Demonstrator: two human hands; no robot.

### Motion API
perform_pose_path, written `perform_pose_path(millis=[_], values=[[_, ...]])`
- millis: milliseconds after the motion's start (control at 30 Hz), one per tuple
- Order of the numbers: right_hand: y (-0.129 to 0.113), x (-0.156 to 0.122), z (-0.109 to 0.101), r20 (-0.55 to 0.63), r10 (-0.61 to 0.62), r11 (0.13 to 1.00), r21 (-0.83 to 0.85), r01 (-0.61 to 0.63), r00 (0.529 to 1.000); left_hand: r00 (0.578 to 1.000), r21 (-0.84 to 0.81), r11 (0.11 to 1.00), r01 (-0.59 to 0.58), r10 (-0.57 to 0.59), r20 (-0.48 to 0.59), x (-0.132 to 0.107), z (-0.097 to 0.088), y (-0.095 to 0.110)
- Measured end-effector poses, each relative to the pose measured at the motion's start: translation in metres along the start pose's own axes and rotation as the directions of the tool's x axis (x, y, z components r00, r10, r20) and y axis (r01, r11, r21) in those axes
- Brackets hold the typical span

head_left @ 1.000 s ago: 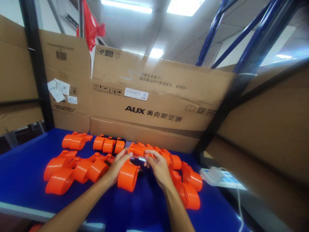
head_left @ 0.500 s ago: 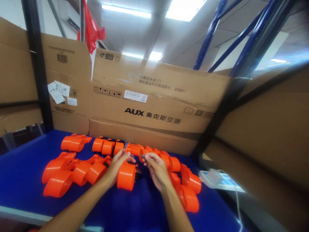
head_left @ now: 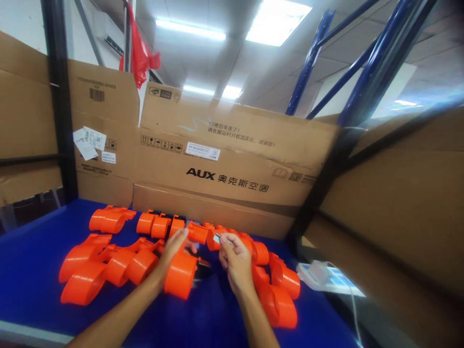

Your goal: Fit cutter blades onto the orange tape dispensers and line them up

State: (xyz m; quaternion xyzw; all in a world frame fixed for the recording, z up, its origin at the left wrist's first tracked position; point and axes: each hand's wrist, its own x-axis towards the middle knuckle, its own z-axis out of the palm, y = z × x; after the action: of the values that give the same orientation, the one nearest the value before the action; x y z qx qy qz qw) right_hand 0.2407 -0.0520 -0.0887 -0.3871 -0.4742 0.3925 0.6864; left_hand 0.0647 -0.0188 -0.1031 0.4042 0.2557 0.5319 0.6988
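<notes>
My left hand [head_left: 173,253] is closed around an orange plastic part [head_left: 180,276] with a wide rounded loop, resembling a tape dispenser body. Its loop hangs below the fingers, and a dark blurred piece [head_left: 203,271] shows at its right side. Thumb and fingertips of my right hand [head_left: 234,256] pinch a small flat metal piece [head_left: 217,238], partly covered by the fingers. Just beyond the left thumb, another orange section [head_left: 197,233] shows; I cannot tell whether it belongs to the held part.
Several similar orange parts [head_left: 84,282] lie in rows on the blue tabletop [head_left: 32,241], left, behind and right [head_left: 281,304] of my hands. Cardboard panels [head_left: 232,159] wall the back. A white power strip [head_left: 329,279] with a cable is at right, near a dark post [head_left: 311,193].
My left hand and the orange part have shifted slightly left and down, with the part tilting. The small metal piece shows more clearly in my right hand. The camera view has tipped up slightly.
</notes>
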Motion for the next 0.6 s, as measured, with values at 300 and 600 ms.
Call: perform_pose_path(millis=[300, 600], values=[[-0.0022, -0.0053, 0.0043, 0.11, -0.029, 0.993, -0.112, 0.041, 0.994, 0.992, 0.071, 0.99, -0.122, 0.121, 0.026, -0.0042, 0.0026, -0.0024], [-0.0079, -0.0044, -0.0012, 0.187, -0.149, 0.938, -0.285, 0.198, 0.971, 0.994, 0.118, 0.989, -0.093, 0.086, 0.068, -0.0076, 0.0028, -0.0037]])
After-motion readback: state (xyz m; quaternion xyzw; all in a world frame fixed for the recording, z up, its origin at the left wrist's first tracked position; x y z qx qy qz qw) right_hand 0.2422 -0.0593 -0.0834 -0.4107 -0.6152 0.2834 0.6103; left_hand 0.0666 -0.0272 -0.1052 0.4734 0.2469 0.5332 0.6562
